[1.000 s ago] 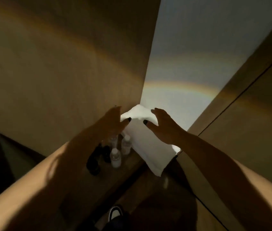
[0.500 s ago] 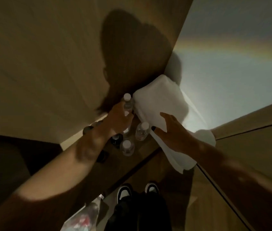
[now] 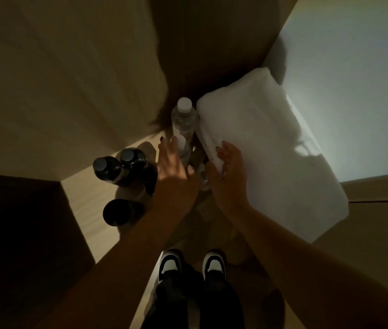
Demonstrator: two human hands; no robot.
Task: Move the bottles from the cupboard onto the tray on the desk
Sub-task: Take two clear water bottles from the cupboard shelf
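Dim cupboard shelf [image 3: 86, 198], left hand [image 3: 171, 167] apparently gripping a clear bottle [image 3: 183, 119], right hand [image 3: 229, 176] fingers spread on white cloth [image 3: 271, 150]

You have three dark bottles [image 3: 110, 167] on the shelf at the left, two standing close together with caps showing and one nearer to you. You have at least three clear bottles [image 3: 183, 117] with white caps toward the far middle, partly hidden by your hands, so that count is uncertain. One white folded cloth [image 3: 259, 143] lies at the right.
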